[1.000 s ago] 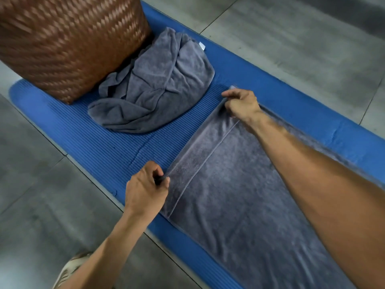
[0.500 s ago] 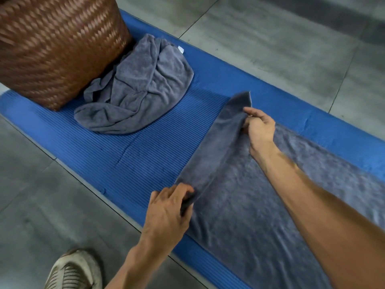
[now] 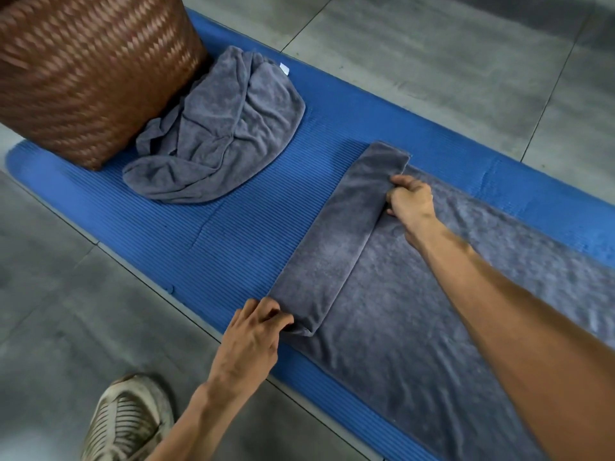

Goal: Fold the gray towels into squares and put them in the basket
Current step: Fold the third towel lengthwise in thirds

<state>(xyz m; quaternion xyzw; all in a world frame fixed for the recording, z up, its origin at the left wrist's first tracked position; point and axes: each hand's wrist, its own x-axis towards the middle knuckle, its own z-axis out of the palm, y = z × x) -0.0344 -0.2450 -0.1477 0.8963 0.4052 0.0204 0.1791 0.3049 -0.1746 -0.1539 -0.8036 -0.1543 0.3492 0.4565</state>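
Gray towel [image 3: 416, 311] flat on blue mat [image 3: 233, 244], far end folded over into a band. Left hand [image 3: 253, 337] grip pinches near fold corner, right hand [image 3: 411, 197] grip pinches far corner. Soft, limp, light terry; likely sags, so hold both corners. Second crumpled towel [image 3: 216, 128] beside basket [image 3: 93, 71].

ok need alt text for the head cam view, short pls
Two bare hands fold the end of a gray towel over itself on a blue mat, the left hand gripping the near corner and the right hand the far one. A crumpled gray towel lies beside a brown woven basket.
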